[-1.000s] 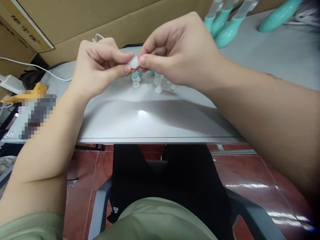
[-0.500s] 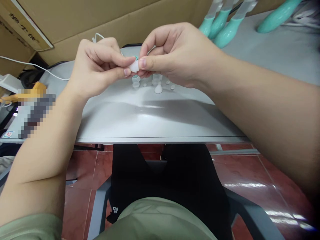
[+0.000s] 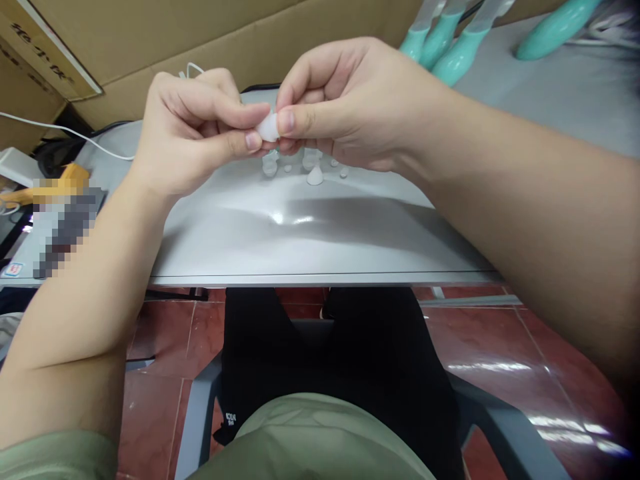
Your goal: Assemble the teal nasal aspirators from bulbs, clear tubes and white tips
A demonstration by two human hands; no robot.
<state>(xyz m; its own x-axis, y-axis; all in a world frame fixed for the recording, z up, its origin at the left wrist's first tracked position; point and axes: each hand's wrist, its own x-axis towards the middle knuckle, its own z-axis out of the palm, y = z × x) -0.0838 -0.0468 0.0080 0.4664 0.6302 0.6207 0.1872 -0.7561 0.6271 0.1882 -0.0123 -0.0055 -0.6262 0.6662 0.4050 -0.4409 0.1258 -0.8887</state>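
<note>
A small white rounded piece (image 3: 269, 128), perhaps a soft cap, is pinched between both hands above the table. My left hand (image 3: 197, 123) grips its left side with thumb and forefinger. From the other side, my right hand (image 3: 340, 107) holds it between thumb and fingertips. Fingers cover much of the piece, so its exact kind cannot be made out. On the tabletop just below lie a white cone-shaped piece (image 3: 315, 175), a clear plastic fitting (image 3: 270, 164), another clear fitting (image 3: 311, 159) partly behind my fingers, and a small white disc (image 3: 343, 173).
Several turquoise bulb-shaped bottles with clear necks (image 3: 460, 57) stand at the back right, beside a lying turquoise piece (image 3: 555, 30). Cardboard (image 3: 200, 33) borders the grey table (image 3: 320, 257). A white cable (image 3: 65, 131) and a yellow object (image 3: 75, 177) are at left.
The white piece has turned slightly between my fingers, and the turquoise bit at its top no longer shows. Both hands keep their pinch in nearly the same place.
</note>
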